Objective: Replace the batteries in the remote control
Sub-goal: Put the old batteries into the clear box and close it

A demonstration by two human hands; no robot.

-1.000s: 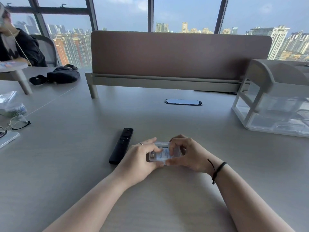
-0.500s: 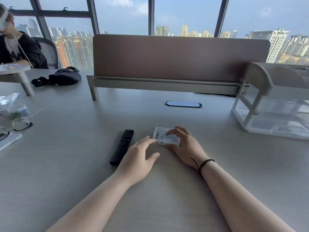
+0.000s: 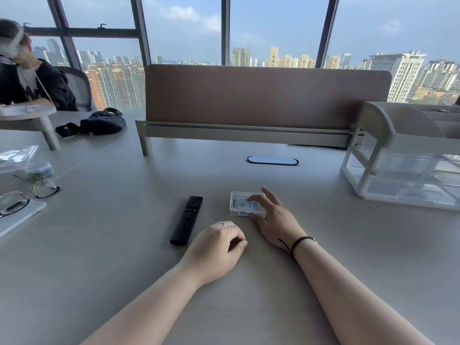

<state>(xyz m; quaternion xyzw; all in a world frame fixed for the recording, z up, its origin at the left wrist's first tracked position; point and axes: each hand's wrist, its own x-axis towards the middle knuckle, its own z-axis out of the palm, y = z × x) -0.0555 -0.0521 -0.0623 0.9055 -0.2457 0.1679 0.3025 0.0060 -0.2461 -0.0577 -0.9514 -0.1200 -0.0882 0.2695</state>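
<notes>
A: Since the remote control (image 3: 186, 220) lies flat on the desk (image 3: 124, 245) just to the outer side of the left hand (image 3: 219, 247), how would you pick it up?

B: By its long edges, near the middle. It looks like a slim, stiff bar of smooth plastic — light, I'd judge, and a little slippery. I expect the back cover slides off, so a thumb would press there.

A: And the hands right now?

B: The left one rests on the desk with fingers loosely curled, holding nothing. The right hand (image 3: 273, 220) is spread, fingertips on top of the clear battery case (image 3: 245, 204) and thumb against its near edge — touching, not gripping.

A: Will that case be awkward?

B: Hard, thin, clear plastic; probably light and apt to skid when pushed. Take it by the sides.

A: Counts?

B: One remote, one case. How many batteries are inside I cannot tell.
</notes>
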